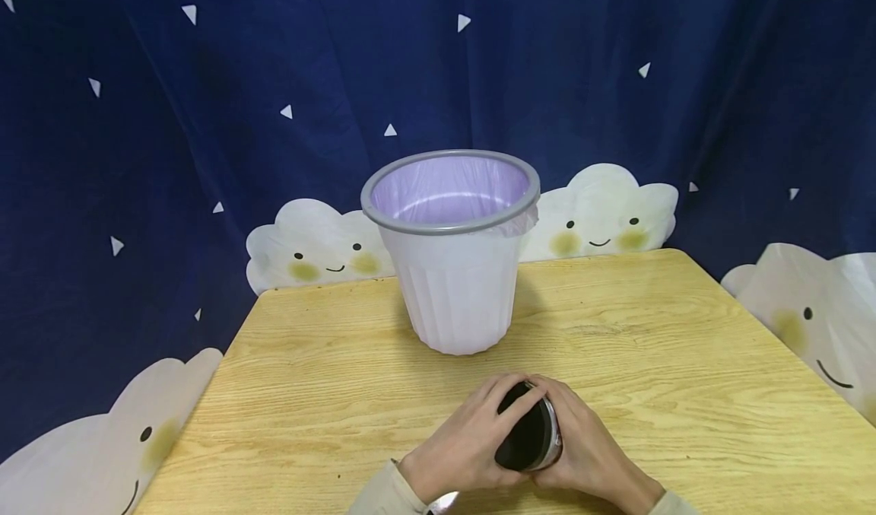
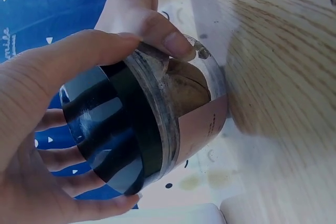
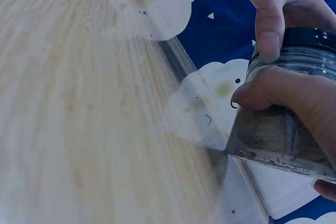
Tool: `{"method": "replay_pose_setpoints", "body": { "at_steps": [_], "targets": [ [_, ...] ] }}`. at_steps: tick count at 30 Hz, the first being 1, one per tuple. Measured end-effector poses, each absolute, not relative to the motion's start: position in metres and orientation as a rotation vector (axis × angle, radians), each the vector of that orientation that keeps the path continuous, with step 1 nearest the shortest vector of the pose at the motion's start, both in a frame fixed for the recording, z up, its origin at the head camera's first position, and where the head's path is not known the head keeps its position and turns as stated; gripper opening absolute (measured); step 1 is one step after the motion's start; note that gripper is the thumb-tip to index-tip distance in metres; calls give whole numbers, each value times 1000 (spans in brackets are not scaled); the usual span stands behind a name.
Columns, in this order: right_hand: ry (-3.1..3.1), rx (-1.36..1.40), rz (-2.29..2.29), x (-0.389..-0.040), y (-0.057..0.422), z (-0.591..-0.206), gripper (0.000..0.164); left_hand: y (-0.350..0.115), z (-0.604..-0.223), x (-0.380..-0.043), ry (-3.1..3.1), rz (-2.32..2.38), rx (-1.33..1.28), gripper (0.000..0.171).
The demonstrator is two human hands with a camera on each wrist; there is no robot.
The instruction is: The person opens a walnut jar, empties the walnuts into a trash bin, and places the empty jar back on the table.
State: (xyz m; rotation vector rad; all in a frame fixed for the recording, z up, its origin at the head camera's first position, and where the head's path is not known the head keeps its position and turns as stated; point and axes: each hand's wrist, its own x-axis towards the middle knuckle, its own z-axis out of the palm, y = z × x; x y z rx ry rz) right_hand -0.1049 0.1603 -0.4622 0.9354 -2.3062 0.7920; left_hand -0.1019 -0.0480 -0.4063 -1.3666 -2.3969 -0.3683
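Observation:
A clear jar point(image 2: 197, 135) with a black lid point(image 1: 528, 437), a pinkish label and brown contents is held tilted between both hands, close over the table. My left hand point(image 1: 465, 440) grips the lid, its fingers and thumb spread around the edge. The right hand point(image 1: 587, 445) holds the jar's body from the other side, thumb curled around it. In the right wrist view the two thumbs come close together near the neck of the jar. Beyond the hands stands a white bin point(image 1: 460, 294) with a grey rim point(image 1: 445, 228).
Inside the bin is a thin translucent liner point(image 1: 452, 184), part of it folded out under the rim at the right. The bin stands upright on a light wooden table point(image 1: 308, 370). Behind the table hangs a dark blue curtain point(image 1: 328, 66) with white triangles and smiling clouds.

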Motion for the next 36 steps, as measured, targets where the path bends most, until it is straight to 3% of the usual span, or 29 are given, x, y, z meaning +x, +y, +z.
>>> {"method": "replay_pose_setpoints", "body": {
  "at_steps": [7, 36],
  "targets": [
    [-2313, 940, 809, -104, 160, -462, 117, -48, -407, -103, -2401, -358, -1372, 119],
    [-2311, 949, 783, -104, 161, -461, 115, -48, -405, -102, -2374, -385, -1421, 105]
  ]
}}
